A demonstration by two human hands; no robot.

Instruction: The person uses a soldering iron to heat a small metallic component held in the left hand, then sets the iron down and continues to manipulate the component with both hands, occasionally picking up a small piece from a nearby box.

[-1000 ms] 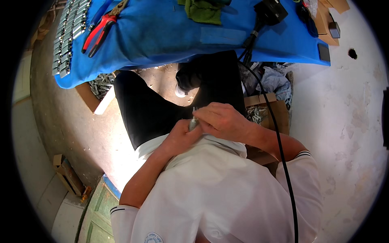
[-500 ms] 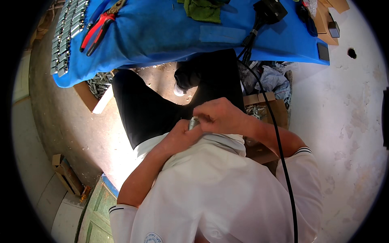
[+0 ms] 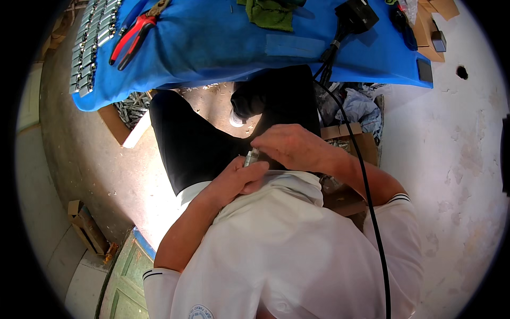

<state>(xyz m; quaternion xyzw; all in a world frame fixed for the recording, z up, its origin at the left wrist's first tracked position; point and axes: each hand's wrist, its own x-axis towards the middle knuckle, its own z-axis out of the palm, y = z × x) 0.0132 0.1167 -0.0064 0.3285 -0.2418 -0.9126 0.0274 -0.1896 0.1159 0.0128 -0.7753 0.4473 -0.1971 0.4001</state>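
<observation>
In front of my lap, my left hand [image 3: 238, 179] is closed round a small silvery metal part [image 3: 251, 158], its thumb lying along the near side. The part's upper end sticks out of the grip, tilted a little to the right. My right hand [image 3: 287, 146] is closed just above it, fingertips bent together at that upper end. Whatever those fingertips pinch is too small and hidden to name. Ahead on the blue-covered table [image 3: 212, 50] lie pliers with red and black handles [image 3: 133, 42]. Rows of similar-looking silvery parts [image 3: 93, 45] line the table's left edge.
A green cloth [image 3: 271, 15] and a black device [image 3: 356, 16] lie on the table. The device's black cable [image 3: 361, 175] runs down past my right arm. Boxes of metal pieces stand below, a left one [image 3: 132, 110] and a right one [image 3: 364, 146]. A narrow carton [image 3: 87, 228] stands at left.
My right hand has shifted slightly up and away from my left, so more of the metal part shows. My left hand still holds it in nearly the same place.
</observation>
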